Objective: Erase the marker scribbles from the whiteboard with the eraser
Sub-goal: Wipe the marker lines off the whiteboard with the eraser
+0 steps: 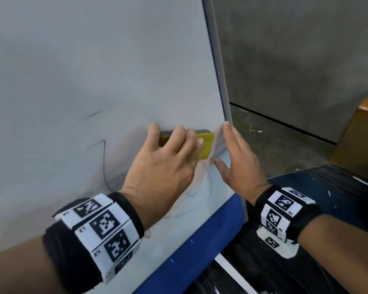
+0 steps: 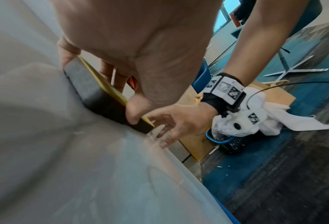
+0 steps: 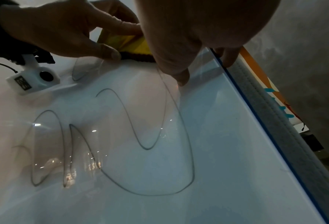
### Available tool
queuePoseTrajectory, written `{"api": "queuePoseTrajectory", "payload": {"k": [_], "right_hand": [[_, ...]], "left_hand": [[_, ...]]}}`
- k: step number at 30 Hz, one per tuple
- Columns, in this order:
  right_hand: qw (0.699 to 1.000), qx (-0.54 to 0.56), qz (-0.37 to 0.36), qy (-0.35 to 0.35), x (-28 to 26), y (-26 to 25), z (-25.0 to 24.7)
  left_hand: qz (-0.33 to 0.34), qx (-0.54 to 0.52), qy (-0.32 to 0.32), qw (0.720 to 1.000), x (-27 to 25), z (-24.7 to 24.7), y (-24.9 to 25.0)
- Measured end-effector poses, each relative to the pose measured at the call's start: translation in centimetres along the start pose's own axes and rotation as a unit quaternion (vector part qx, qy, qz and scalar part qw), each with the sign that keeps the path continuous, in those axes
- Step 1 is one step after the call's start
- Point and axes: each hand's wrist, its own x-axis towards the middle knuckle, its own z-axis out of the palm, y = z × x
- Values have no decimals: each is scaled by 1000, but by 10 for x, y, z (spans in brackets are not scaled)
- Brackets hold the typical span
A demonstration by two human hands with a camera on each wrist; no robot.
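The whiteboard [image 1: 83, 66] stands tilted in front of me, with thin dark marker scribbles [image 1: 104, 164] looping across its lower part [image 3: 129, 121]. My left hand [image 1: 170, 153] grips the yellow eraser [image 1: 207, 145] by thumb and fingers and holds its dark felt side [image 2: 90, 89] flat on the board, near the right edge and just above the scribbles. My right hand [image 1: 236, 158] lies with straight fingers along the board's right edge, thumb on the white face [image 3: 180, 75]. The eraser [image 3: 134, 45] sits between both hands.
A blue frame [image 1: 200, 251] runs along the board's bottom edge. A dark table top [image 1: 317, 209] lies to the right, and a cardboard box [image 1: 359, 136] stands beyond it. A black basket with a blue rim [image 2: 230, 145] and a white cloth [image 2: 286, 121] are on the floor.
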Motion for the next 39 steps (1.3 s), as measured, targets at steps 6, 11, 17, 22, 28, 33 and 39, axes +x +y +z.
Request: {"api": "queuePoseTrajectory", "payload": {"k": [6,11,17,22,28,33,39], "right_hand": [[1000,-18,-4,-16,-2,-2,1],[1000,-21,-10,-17,-2,-1,-1],[999,-38,-17,-6,-4,0,2],[996,-71,-45,30,-4,-10,0],[995,-75,-60,36,-4,-21,0],[996,-55,-69,33,-4,-41,-7],[992,-70,-103,14,-7,-61,-12]], "left_hand": [[13,1,20,1000,-6,-4,-14],[-41,-42,48,997,-13,5,-7],[40,-54,0,998,-27,22,24],[-73,-65,77,992,-20,1,-14],[-36,-37,42,998,-18,-6,-13],[-138,-81,93,983,-32,-14,-40],[-22,-54,50,997,-71,3,-21]]}}
